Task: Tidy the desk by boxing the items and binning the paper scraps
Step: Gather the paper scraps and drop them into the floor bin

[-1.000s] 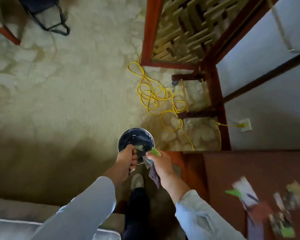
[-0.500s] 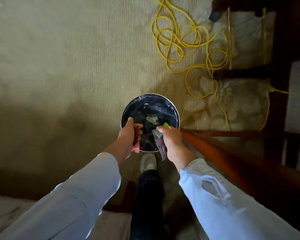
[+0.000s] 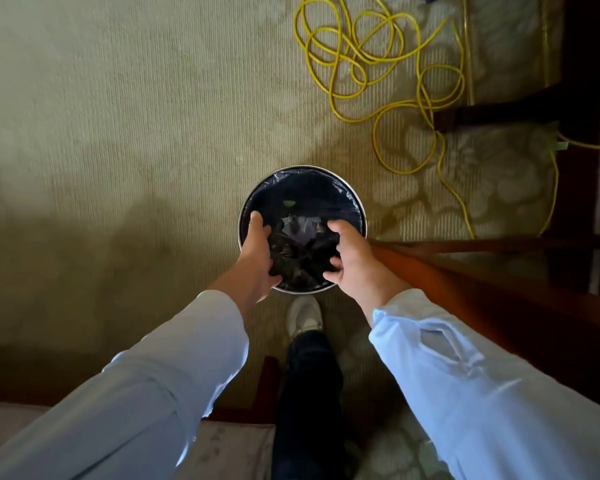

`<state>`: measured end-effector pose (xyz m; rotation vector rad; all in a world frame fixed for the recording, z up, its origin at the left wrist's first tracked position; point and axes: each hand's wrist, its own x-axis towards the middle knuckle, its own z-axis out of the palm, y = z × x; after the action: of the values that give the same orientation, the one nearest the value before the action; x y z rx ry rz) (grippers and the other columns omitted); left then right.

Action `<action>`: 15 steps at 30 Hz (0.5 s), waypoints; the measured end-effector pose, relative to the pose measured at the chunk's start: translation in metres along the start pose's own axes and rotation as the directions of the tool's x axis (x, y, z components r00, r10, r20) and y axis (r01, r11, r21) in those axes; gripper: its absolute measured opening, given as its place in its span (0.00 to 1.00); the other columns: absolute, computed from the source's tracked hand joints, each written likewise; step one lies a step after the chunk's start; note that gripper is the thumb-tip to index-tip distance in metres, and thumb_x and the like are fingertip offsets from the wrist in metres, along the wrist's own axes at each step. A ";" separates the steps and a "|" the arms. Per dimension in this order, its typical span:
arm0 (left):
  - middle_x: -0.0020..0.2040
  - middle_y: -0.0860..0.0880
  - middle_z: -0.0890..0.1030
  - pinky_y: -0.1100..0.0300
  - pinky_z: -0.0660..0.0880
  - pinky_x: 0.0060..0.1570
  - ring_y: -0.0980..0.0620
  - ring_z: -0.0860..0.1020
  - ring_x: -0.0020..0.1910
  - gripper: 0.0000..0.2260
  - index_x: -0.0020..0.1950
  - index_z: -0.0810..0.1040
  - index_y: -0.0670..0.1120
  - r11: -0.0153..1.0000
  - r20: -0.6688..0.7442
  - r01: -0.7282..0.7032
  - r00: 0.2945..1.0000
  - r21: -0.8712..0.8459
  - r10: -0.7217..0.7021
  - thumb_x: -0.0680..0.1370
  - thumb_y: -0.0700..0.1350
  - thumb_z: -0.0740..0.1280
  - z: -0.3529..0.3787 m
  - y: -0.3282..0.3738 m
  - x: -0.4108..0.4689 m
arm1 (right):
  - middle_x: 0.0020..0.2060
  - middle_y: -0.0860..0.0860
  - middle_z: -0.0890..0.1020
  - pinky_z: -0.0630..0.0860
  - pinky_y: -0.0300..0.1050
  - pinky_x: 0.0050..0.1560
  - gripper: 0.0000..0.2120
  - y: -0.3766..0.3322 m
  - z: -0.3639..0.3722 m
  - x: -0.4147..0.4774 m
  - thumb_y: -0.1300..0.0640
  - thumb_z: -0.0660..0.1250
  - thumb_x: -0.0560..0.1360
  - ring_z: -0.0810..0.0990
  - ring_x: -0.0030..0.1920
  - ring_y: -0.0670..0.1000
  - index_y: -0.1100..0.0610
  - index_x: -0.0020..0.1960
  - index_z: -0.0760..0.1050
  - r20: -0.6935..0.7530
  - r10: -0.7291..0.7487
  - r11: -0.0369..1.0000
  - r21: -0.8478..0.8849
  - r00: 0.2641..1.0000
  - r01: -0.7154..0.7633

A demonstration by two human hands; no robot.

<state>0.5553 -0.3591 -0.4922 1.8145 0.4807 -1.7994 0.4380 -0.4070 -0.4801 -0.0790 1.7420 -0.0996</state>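
A round metal bin (image 3: 360, 209) with a dark plastic liner stands on the carpet just ahead of my foot. Paper scraps (image 3: 300, 227) lie inside it, among them a pale grey piece and a small green one near the far wall. My left hand (image 3: 258, 258) hovers over the bin's left side with fingers spread and nothing in it. My right hand (image 3: 349, 258) hovers over the right side, fingers loosely bent and empty.
A tangled yellow cable (image 3: 378, 64) lies on the carpet beyond the bin to the right. The dark wooden desk edge (image 3: 465, 271) runs along the right. My white shoe (image 3: 303, 317) stands right behind the bin. A cushioned seat edge (image 3: 222, 445) is at the bottom.
Both hands held coloured paper scraps over the bin; now the scraps lie inside it and both hands are empty with fingers spread. The camera has moved closer over the bin.
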 end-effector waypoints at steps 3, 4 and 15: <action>0.76 0.47 0.64 0.44 0.60 0.71 0.44 0.62 0.75 0.27 0.75 0.64 0.52 0.999 -0.019 -0.029 0.999 0.022 0.030 0.80 0.64 0.50 0.001 -0.007 -0.017 | 0.65 0.53 0.73 0.71 0.54 0.56 0.15 0.008 -0.006 -0.019 0.52 0.65 0.77 0.71 0.63 0.55 0.53 0.63 0.73 -0.013 -0.059 0.998 -0.006 0.998 0.059; 0.75 0.47 0.66 0.45 0.63 0.70 0.45 0.64 0.74 0.26 0.74 0.66 0.50 0.998 -0.021 -0.047 0.999 0.039 0.048 0.81 0.62 0.52 0.002 -0.009 -0.025 | 0.65 0.53 0.73 0.72 0.52 0.55 0.14 0.011 -0.008 -0.026 0.54 0.64 0.78 0.72 0.64 0.55 0.53 0.62 0.74 -0.010 -0.077 0.997 -0.001 0.997 0.077; 0.64 0.47 0.76 0.54 0.74 0.55 0.47 0.75 0.64 0.15 0.68 0.72 0.44 0.978 0.066 -0.192 0.980 0.082 0.187 0.82 0.44 0.58 0.007 -0.034 -0.181 | 0.61 0.58 0.78 0.77 0.47 0.51 0.20 0.056 -0.059 -0.172 0.68 0.62 0.76 0.77 0.54 0.52 0.57 0.67 0.73 0.006 -0.379 0.921 0.102 0.925 0.376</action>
<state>0.5208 -0.3149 -0.3168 1.7947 0.2004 -1.7601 0.4096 -0.3314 -0.3078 -0.3429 1.6749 -0.4669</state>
